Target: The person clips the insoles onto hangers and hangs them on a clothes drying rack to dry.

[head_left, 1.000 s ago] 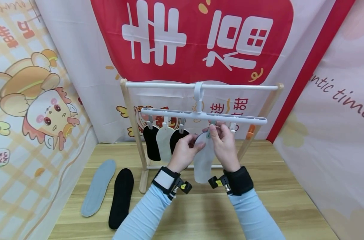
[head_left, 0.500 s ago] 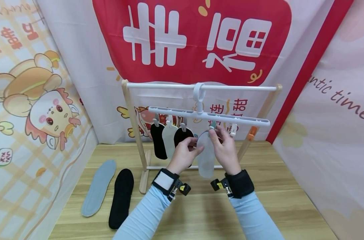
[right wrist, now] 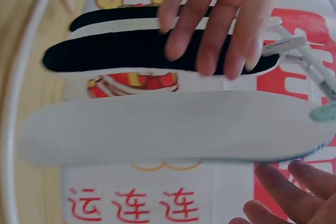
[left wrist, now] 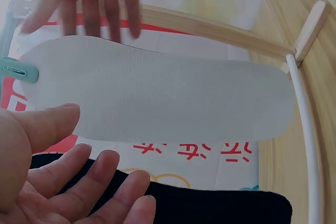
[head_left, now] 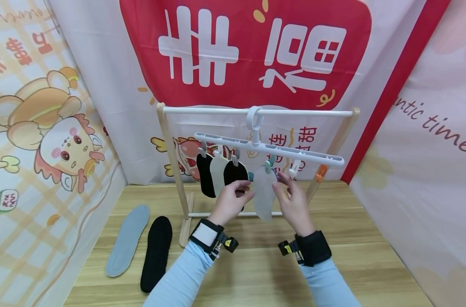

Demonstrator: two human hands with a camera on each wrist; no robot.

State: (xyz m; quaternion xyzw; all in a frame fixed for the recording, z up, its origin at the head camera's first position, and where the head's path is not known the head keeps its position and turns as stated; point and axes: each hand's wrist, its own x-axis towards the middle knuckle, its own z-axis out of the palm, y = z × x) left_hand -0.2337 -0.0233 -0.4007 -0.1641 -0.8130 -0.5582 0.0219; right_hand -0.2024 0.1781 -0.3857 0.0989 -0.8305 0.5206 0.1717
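A pale insole (head_left: 264, 194) hangs from a green clip (head_left: 269, 165) on the white hanger (head_left: 233, 141). My left hand (head_left: 230, 204) is just left of it, fingers loosely spread, and the left wrist view shows a gap between them. My right hand (head_left: 294, 207) is at the insole's right edge, fingers relaxed and holding nothing; in the right wrist view its fingertips (right wrist: 268, 174) are close to that edge, and whether they touch is hard to tell. Further left on the hanger, a black insole (head_left: 205, 175), a white insole (head_left: 217, 174) and another black insole (head_left: 234, 172) hang from grey and white clips.
The hanger hooks over the white top rail (head_left: 305, 112) of a wooden-legged rack. A white clip (head_left: 294, 169) and an orange clip (head_left: 321, 172) are at its right end. A grey insole (head_left: 128, 241) and a black insole (head_left: 156, 253) lie on the table at left.
Both hands have let go of the pale insole and its green clip and drawn slightly apart. The hanger has swung and tilts down to the right, and the insole hangs turned.
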